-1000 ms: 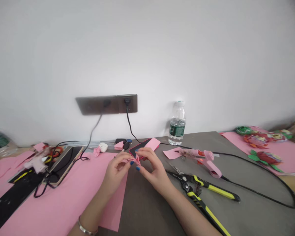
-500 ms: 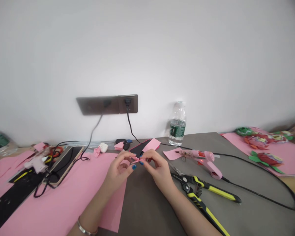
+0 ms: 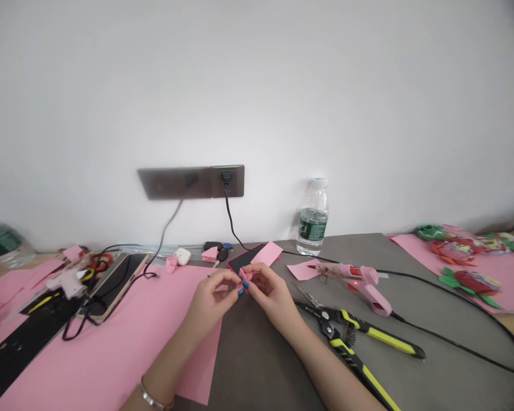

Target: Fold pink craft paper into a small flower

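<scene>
A small folded piece of pink paper (image 3: 245, 275) is pinched between my two hands, above the grey table. My left hand (image 3: 211, 299) holds its left side between thumb and fingers. From the right, my right hand (image 3: 273, 294) grips the same piece, and the fingertips of both hands nearly meet. The fingers cover part of the paper. Behind the hands a pink strip (image 3: 266, 254) lies across a dark phone (image 3: 242, 261). Another pink piece (image 3: 302, 270) rests under the nozzle of a pink glue gun (image 3: 368, 282).
Yellow-and-black pliers (image 3: 351, 331) lie right of my right forearm. A water bottle (image 3: 312, 220) stands by the wall. Large pink sheets (image 3: 124, 354) and a tablet-like device (image 3: 115, 285) are at left. Paper flowers (image 3: 471, 281) and a looping black cable (image 3: 466, 294) are at right.
My hands have drawn closer together, and the pink piece between them has turned from a flat, stretched shape to a more upright, compact one. The view has shifted slightly.
</scene>
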{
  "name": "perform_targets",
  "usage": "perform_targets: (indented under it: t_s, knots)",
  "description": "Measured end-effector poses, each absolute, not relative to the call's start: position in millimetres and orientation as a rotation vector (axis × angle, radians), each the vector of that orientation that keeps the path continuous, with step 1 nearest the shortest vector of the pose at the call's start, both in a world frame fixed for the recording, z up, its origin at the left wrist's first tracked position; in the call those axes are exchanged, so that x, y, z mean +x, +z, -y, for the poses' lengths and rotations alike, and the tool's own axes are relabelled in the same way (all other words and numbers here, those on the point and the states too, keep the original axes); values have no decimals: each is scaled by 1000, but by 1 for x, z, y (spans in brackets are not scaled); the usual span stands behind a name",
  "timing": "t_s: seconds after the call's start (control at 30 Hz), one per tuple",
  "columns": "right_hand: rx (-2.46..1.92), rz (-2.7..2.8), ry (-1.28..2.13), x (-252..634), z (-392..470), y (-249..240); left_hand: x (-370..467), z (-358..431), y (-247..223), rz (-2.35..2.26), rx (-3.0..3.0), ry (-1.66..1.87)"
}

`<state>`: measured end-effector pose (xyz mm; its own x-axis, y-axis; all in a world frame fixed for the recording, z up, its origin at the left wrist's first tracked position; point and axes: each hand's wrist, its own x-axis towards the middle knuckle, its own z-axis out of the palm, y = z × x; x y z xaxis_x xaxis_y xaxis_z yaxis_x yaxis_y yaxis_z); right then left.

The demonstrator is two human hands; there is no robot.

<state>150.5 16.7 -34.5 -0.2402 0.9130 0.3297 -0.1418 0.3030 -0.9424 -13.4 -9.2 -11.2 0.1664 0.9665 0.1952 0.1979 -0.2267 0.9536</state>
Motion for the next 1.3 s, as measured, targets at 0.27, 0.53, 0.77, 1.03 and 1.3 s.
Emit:
perform_targets:
  t_s: [0.27, 0.53, 0.77, 1.03, 1.3]
  knots:
    - [-986, 1501, 1093, 149, -19, -41, -82, -15, -9, -2178, 1941, 1348]
    - [-1027, 1627, 839, 148, -15, -41, -119, -23, -18, -2355, 1746, 1120]
    - [-863, 1552, 656, 151, -8, -26, -69, -5, 4, -1629, 2393, 1493]
    - [-733, 1549, 984, 145, 1, -19, -28, 16, 0, -1308, 2632, 1515]
    - [-729, 1570, 1035, 144, 1, -20, -26, 16, 2, -1260, 2602, 1469]
